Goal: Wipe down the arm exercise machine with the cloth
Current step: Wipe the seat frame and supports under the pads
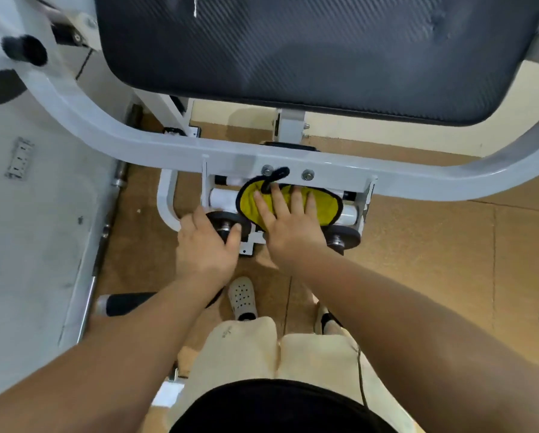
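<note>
The cloth (323, 207), yellow with a black edge, is spread over a white roller (223, 198) low on the machine (137, 142), just beneath its curved white frame tube. The cloth's black loop (277, 175) is laid up against the tube between two bolts.

The cloth is pressed down by the right hand (288, 226). Its grip is open, with the fingers (298, 198) held straight and spread flat on the fabric.

A black disc (227, 220) at the roller's left end is held by the left hand (204, 245). That grip is closed on the disc, with the thumb laid across its face and the fingers bent over its far rim. A second disc (340, 239) is seen at the right end, just beside the right wrist and untouched.

A dark padded cushion (293, 51) is mounted above the frame tube. A brown floor (418, 245) is seen below, where a pale perforated shoe (241, 296) is planted between the forearms. A wall socket (20, 157) is fixed to the grey wall at the left.
</note>
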